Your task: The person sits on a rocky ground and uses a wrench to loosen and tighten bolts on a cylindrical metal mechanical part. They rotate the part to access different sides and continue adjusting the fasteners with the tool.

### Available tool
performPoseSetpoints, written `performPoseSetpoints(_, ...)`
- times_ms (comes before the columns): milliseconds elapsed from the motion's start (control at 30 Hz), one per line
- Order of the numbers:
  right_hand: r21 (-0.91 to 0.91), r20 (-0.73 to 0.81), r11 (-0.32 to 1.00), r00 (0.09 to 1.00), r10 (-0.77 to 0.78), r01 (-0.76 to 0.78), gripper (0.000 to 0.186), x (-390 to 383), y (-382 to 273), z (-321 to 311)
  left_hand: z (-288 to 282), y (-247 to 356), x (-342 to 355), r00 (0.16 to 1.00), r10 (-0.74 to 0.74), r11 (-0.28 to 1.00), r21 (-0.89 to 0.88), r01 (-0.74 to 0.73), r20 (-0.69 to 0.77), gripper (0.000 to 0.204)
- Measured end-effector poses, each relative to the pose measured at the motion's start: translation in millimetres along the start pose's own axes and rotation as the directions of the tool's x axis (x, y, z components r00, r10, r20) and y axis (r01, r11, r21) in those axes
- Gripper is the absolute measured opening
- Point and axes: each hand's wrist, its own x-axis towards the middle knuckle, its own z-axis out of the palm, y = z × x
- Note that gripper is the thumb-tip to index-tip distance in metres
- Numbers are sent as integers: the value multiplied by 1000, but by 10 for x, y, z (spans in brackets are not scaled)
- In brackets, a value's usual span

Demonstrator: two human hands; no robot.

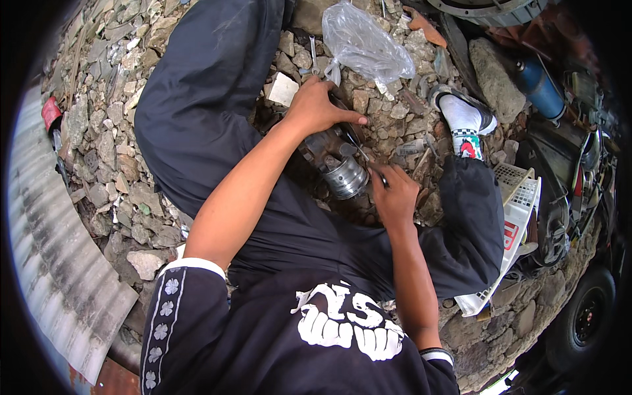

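Note:
A shiny metal piston (345, 179) with grooves round its side lies low between my legs, next to a greasy dark metal block (318, 146). My left hand (317, 107) is beyond it, thumb stretched out to the right and fingers curled over a dark, long metal part (340, 101). That part's full shape is hidden under the hand. Close to the piston's right side, my right hand (394, 192) is closed round the dark handle of a thin screwdriver-like tool (363, 155). The tool's shaft points up and left toward the dark part.
A combination wrench (314, 54) and a clear plastic bag (366, 45) lie on the broken stones. A white plastic basket (513, 214) stands beyond my right knee, near a blue cylinder (541, 89) and a tyre (584, 316). Corrugated sheet (59, 237) edges the left.

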Motion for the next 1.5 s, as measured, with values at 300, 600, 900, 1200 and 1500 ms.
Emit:
performPoseSetpoints(300, -4, -95, 1000, 995, 17, -18, 11, -99, -135, -75, -18, 18, -7, 1000, 0, 1000, -8, 0, 15, 114)
performPoseSetpoints(600, 2, -105, 993, 987, -118, 119, 18, 165, -183, -11, -13, 9, -3, 1000, 12, 1000, -15, -12, 1, 113)
performPoseSetpoints(900, -50, 55, 989, 989, -134, 137, 16, 386, -314, -113, 12, -9, -3, 1000, 15, 1000, -9, -15, -23, 108)
performPoseSetpoints(1200, -115, 109, 981, 984, -143, 155, 18, 532, -398, -102, 26, -35, 7, 999, 10, 1000, -9, -10, -33, 106)
performPoseSetpoints(1500, -168, 28, 982, 995, 92, -86, 20, -319, -71, -295, 27, -27, 8, 1000, 6, 1000, 7, -6, -4, 111)
